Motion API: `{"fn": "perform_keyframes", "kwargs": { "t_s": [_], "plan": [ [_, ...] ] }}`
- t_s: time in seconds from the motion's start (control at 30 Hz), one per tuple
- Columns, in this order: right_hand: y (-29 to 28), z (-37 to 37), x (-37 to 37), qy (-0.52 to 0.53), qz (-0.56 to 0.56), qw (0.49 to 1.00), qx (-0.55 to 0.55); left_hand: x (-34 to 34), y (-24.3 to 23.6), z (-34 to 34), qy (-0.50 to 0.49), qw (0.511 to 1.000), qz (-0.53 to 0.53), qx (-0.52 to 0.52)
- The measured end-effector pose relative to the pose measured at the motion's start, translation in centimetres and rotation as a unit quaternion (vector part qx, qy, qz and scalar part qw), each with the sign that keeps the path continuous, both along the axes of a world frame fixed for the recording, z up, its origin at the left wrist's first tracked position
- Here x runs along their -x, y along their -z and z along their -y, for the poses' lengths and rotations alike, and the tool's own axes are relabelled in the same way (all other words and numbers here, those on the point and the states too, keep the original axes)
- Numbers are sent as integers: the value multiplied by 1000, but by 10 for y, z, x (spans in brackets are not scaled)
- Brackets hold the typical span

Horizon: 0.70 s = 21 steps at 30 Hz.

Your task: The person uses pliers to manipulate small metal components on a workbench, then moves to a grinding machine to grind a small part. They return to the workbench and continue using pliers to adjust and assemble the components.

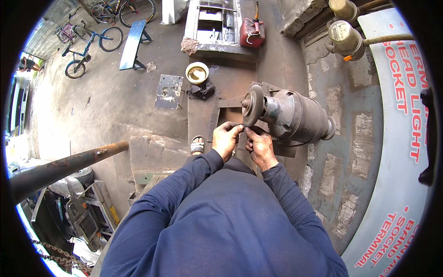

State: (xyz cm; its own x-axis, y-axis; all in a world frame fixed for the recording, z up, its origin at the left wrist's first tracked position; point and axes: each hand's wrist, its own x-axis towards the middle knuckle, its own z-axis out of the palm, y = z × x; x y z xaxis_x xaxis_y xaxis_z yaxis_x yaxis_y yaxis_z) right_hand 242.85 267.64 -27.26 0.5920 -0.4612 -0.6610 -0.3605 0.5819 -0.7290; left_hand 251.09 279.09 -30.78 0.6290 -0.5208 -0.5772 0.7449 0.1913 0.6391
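A grey, grimy bench grinder (297, 115) sits on a rusty metal stand, with a round wheel (253, 104) on its left end. Just below the wheel, my left hand (226, 141) pinches a small dark piece (244, 127) at the wheel's lower rim. My right hand (260, 150) is beside it on the right, its thumb and forefinger closed at the same piece, which is mostly hidden by my fingers. I cannot make out exactly what the piece is.
A yellowish bucket (197, 73) on dark cloth, a small plate stool (169, 92), blue bench (133, 45), bicycles (112, 39) and red jerrycan (252, 37) stand ahead. A rusty pipe (83, 160) crosses left; a sign board (392, 184) lines the right. A person (28, 64) is far left.
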Motion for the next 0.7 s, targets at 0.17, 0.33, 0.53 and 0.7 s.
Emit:
{"fn": "perform_keyframes", "kwargs": {
  "t_s": [0.17,0.33,0.53,0.7],
  "plan": [
    [-14,-7,-2,-24,24,998,50,-8,-8,-9,55,998,4,-18],
    [2,2,15,-128,-7,951,281,-14,-1,-15,128,992,-12,8],
    [-10,0,7,-43,-4,995,86,-14,-5,-16,142,986,93,5],
    [-12,4,5,-33,-31,997,64,-13,-3,-14,144,982,120,20]
  ]
}}
